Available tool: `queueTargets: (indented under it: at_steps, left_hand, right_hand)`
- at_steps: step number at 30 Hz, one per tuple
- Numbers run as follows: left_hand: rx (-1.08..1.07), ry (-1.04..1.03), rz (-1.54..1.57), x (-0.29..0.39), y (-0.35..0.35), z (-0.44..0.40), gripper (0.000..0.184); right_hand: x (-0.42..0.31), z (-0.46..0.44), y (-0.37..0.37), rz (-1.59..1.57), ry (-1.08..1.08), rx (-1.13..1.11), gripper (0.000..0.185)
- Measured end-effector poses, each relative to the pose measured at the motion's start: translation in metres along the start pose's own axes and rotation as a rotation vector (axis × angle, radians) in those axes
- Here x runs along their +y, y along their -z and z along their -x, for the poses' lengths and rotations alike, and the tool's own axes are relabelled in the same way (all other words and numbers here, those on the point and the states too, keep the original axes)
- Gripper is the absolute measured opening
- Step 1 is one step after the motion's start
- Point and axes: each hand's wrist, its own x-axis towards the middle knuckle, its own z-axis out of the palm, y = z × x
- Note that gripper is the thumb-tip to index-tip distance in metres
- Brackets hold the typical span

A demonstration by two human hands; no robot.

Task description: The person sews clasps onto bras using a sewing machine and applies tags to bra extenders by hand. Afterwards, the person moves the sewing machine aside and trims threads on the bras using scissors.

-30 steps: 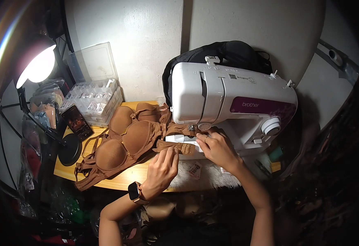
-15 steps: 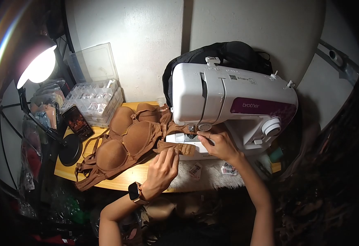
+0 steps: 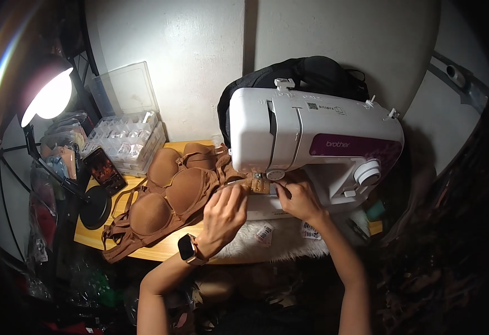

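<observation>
Brown bras [image 3: 191,188] lie overlapping on the wooden table, left of a white sewing machine [image 3: 255,131]. A bra band end [image 3: 260,185] with hooks lies under the machine's needle area. My left hand [image 3: 225,215], with a watch [image 3: 187,248] on the wrist, is closed on the bra band just left of the needle area. My right hand [image 3: 297,196] has its fingers pressed together at the right of the presser foot, near the band end; what they hold there is hidden.
A lit lamp [image 3: 49,97], a phone [image 3: 105,170] and a clear compartment box [image 3: 124,139] stand at the left. Paper tags [image 3: 264,234] rest on white fur at the front edge. Black fabric [image 3: 311,70] is behind the machine.
My left hand has moved up and right, bringing the hooked band end under the needle area. My right hand has shifted slightly. The whole view has moved a little.
</observation>
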Motion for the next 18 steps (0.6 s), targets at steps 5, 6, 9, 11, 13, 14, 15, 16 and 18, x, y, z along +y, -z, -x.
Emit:
queueTargets:
  at_steps: [5, 6, 9, 11, 13, 14, 15, 16, 18]
  left_hand:
    - [-0.131, -0.010, 0.091, 0.018, -0.005, -0.001, 0.024]
    - [-0.155, -0.010, 0.126, 0.018, -0.003, -0.005, 0.026]
    - [-0.189, 0.007, 0.164, 0.020, -0.003, -0.008, 0.029]
    - [-0.205, 0.017, 0.171, 0.020, -0.005, -0.009, 0.031]
    - [-0.194, 0.031, 0.194, 0.018, -0.007, -0.009, 0.031]
    - [-0.196, 0.030, 0.194, 0.018, -0.008, -0.008, 0.031]
    - [-0.199, 0.033, 0.203, 0.017, -0.010, -0.008, 0.032]
    - [-0.202, 0.037, 0.212, 0.016, -0.011, -0.007, 0.033]
    - [-0.198, 0.030, 0.224, 0.014, -0.012, -0.008, 0.033]
  right_hand:
    - [0.004, 0.008, 0.002, 0.129, -0.060, 0.025, 0.012]
    - [0.005, 0.009, 0.001, 0.106, -0.063, 0.045, 0.011]
    - [0.002, 0.009, 0.001, 0.073, -0.073, 0.052, 0.012]
    - [-0.002, 0.008, 0.002, 0.063, -0.088, 0.041, 0.013]
    - [-0.006, 0.005, 0.003, 0.065, 0.033, 0.054, 0.016]
    - [-0.007, 0.005, 0.003, 0.064, 0.031, 0.054, 0.016]
    - [-0.008, 0.005, 0.003, 0.070, 0.036, 0.041, 0.016]
    - [-0.008, 0.005, 0.004, 0.077, 0.041, 0.028, 0.016]
    - [-0.005, 0.006, 0.001, 0.093, 0.057, 0.035, 0.016]
